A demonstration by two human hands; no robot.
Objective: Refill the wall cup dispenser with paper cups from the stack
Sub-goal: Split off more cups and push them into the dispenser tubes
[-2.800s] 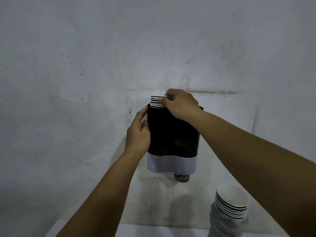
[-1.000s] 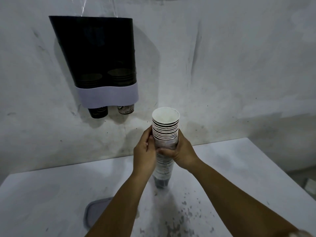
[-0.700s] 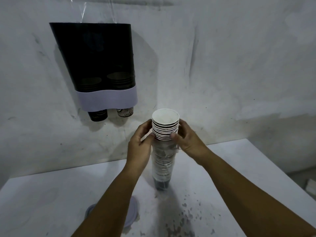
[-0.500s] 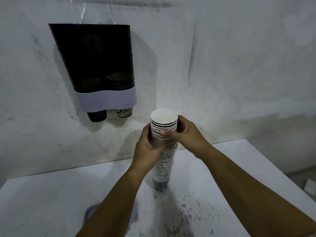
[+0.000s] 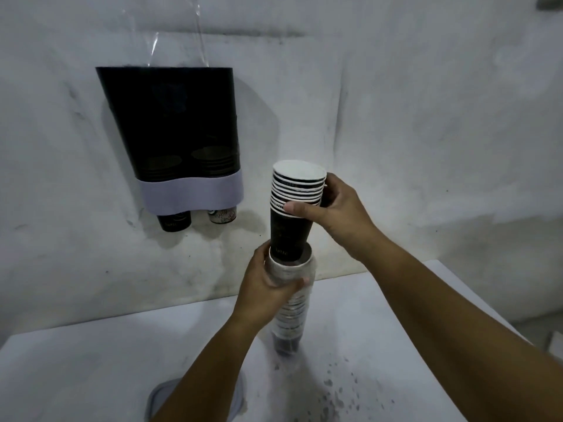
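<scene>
Right hand (image 5: 338, 214) pinches a batch of nested black cups (image 5: 294, 208), its base partly inside the wrapped stack (image 5: 289, 306) standing on the table (image 5: 91, 360); left hand (image 5: 268, 287) grips the stack's top. The bottom cup reads "latte". Dispenser (image 5: 176, 135) hangs on the wall up left, cup bottoms poking out, their print unreadable.

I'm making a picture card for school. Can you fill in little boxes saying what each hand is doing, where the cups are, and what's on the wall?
right hand: grips a small batch of cups, partly lifted out of the stack
left hand: holds the plastic-wrapped stack standing on the table
wall: black cup dispenser with a white band, two cup bottoms poking out below
table extra: grey lid near the front edge
</scene>
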